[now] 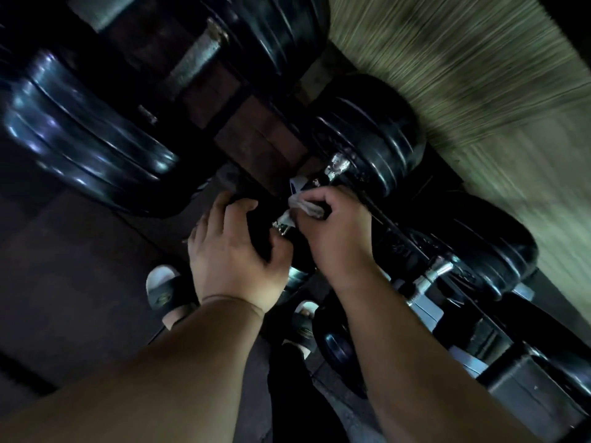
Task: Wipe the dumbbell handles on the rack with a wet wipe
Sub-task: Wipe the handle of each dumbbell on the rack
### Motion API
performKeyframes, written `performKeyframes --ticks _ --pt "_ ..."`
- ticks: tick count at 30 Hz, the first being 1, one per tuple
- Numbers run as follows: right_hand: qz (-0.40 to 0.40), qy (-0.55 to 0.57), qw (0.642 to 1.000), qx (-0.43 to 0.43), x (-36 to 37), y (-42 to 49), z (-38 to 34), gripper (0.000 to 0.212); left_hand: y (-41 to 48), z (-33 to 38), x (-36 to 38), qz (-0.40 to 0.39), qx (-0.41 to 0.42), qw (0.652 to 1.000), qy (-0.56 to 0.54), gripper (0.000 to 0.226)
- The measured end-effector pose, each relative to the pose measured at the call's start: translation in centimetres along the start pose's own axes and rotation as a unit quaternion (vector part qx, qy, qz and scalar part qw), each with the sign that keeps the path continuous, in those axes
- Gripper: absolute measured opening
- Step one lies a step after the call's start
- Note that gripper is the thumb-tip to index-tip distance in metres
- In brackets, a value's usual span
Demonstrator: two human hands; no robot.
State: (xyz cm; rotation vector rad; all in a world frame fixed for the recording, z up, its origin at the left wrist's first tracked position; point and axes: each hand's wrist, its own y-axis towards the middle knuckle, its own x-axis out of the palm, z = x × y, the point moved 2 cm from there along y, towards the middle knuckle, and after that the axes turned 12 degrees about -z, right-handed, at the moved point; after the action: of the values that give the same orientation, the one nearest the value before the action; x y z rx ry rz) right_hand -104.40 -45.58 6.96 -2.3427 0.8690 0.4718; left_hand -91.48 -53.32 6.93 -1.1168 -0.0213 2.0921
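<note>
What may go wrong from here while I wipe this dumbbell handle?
1. The left hand grips the near dumbbell head; if the grip slips, that head may drop toward the slippered feet below.
2. The right hand holds the wet wipe on the handle, close to the far dumbbell head; it might get pinched.

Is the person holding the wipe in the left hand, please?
No, the wipe is pinched in the right hand, while the left hand grips a dumbbell.
</note>
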Motion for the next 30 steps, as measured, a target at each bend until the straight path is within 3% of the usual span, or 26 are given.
performKeyframes --ticks 4,10,14,17,20,30 --pt "0.009 0.0 1.0 0.007 -1.6 0.2 -3.1 0.02 0.2 -0.2 -0.7 0.018 0.007 1.0 -0.024 0.054" --pt "0.053 0.031 0.998 0.033 -2.8 -0.4 -8.3 0.035 0.2 1.7 -3.5 -0.084 -0.032 0.996 -0.021 0.059" --pt "0.051 0.047 0.997 0.02 -1.7 0.1 -11.2 0.034 2.1 1.5 -11.0 0.037 0.051 0.998 -0.02 0.05" --pt "0.031 0.054 0.998 0.01 -0.4 1.6 -13.2 0.035 7.1 0.0 -16.9 0.07 -0.044 0.996 0.045 0.057" --pt "0.012 0.032 0.999 -0.006 1.6 3.4 -14.3 0.037 11.4 -2.1 -18.4 -0.026 -0.149 0.986 0.066 0.081" --pt "0.045 0.015 0.999 0.014 8.6 9.0 -14.6 0.032 12.1 -3.9 -16.8 -0.003 -0.142 0.988 0.057 0.086"
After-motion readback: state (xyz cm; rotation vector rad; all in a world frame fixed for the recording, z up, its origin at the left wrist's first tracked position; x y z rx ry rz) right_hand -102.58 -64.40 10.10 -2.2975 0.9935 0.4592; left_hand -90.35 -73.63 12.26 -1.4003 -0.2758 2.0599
